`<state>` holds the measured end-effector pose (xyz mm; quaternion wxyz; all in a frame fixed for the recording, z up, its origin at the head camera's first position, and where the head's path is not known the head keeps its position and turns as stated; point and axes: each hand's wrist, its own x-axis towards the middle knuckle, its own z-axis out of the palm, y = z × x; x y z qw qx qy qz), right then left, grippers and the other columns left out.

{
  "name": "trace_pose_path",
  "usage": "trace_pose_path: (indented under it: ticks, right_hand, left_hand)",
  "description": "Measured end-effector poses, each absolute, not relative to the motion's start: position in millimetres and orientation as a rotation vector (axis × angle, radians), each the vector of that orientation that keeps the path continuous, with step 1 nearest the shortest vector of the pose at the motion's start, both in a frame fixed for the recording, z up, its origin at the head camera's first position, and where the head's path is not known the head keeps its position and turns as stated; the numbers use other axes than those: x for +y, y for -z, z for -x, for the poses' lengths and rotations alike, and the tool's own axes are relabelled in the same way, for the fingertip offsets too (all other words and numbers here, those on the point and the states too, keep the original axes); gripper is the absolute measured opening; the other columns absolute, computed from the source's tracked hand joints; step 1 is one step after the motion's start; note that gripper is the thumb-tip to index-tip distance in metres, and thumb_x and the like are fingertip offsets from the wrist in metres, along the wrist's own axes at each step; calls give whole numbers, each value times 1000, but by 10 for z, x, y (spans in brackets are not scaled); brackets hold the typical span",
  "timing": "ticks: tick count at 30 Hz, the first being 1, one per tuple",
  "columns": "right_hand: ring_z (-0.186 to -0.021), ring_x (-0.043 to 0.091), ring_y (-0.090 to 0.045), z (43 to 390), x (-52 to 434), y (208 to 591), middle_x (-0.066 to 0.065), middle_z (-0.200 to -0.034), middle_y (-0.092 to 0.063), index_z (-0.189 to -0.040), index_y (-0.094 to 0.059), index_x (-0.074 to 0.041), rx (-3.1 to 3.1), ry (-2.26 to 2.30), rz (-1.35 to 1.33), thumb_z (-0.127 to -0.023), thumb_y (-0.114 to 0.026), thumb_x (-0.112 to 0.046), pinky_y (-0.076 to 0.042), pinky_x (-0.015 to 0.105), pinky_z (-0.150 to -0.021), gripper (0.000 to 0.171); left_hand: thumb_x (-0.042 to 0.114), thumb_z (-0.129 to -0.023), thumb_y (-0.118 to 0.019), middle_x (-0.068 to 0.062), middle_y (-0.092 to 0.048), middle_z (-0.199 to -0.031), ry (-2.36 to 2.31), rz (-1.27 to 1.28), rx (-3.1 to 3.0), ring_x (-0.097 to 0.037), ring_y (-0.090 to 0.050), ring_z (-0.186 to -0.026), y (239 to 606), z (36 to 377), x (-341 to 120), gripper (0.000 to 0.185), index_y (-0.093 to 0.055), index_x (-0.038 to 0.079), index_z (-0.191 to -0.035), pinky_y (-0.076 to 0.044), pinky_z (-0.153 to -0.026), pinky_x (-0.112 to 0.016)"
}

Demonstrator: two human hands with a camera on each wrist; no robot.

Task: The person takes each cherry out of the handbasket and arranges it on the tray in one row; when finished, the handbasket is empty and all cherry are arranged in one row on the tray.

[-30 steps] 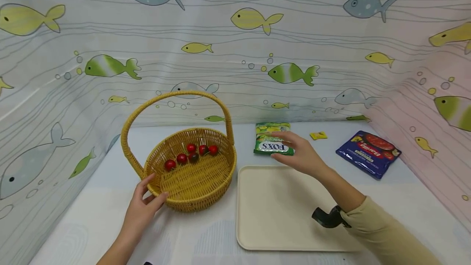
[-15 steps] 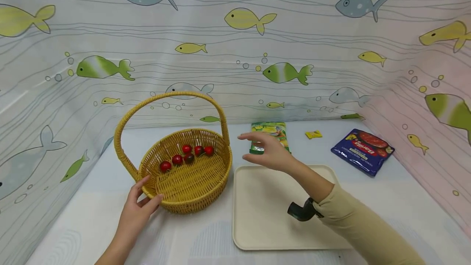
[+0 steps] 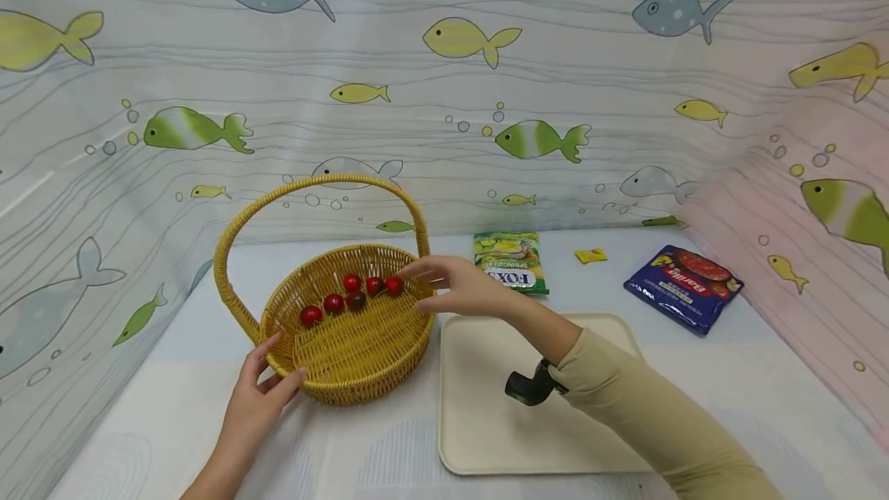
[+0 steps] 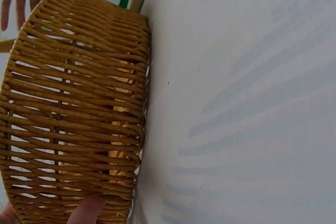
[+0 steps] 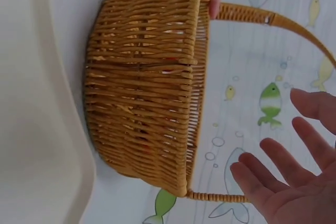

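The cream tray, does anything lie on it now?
No, the cream tray carries no object; only the person's right forearm passes above it.

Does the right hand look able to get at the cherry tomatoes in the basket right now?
Probably yes. The right hand is open above the basket rim, beside the cherry tomatoes; nothing covers them, and the handle arches well above.

The green packet [image 3: 510,261] near the table's far edge reads "FOX'S" upside down, with a smaller line above it, roughly "SPRING TEA"; the blue packet [image 3: 683,287] towards the far right corner reads "Barilla", also upside down; its smaller print is illegible.
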<state>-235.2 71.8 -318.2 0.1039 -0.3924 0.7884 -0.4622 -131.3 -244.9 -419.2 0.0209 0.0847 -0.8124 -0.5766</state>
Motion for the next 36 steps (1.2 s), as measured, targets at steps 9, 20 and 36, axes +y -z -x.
trace_pose_path:
  ticks: [9, 20, 36]
  right_hand:
    - [-110, 16, -54, 2601, 428, 3146, 2, -123, -57, -126, -57, -11, 2249, 1254, 1063, -84, -69, -11, -46, 28, -87, 43]
    - [-109, 21, -54, 2850, 69, 3137, 11, -121, -57, -128, -55, -11, 2185, 1244, 982, -85, -68, -11, -47, 26, -81, 45]
    - [-96, 29, -61, 3156, -441, 3396, 23, -121, -55, -128, -52, 1, 1997, 1511, 715, -86, -63, 3, -45, 47, -89, 43]
  left_hand:
    - [25, -90, -63, -29, -8, -148, 1780, -302, -2525, -42, -39, -120, 4035, 1238, -2349, 77, -16, 14, -149, -49, -74, -20]
    - [21, -92, -60, -25, -3, -150, 1824, -366, -2539, -43, -34, -125, 3924, 1209, -2303, 76, -11, 13, -150, -48, -77, -21]
    - [33, -89, -64, -25, -3, -150, 1816, -313, -2508, -43, -33, -125, 4170, 1286, -2421, 80, -14, 19, -150, -50, -79, -25]
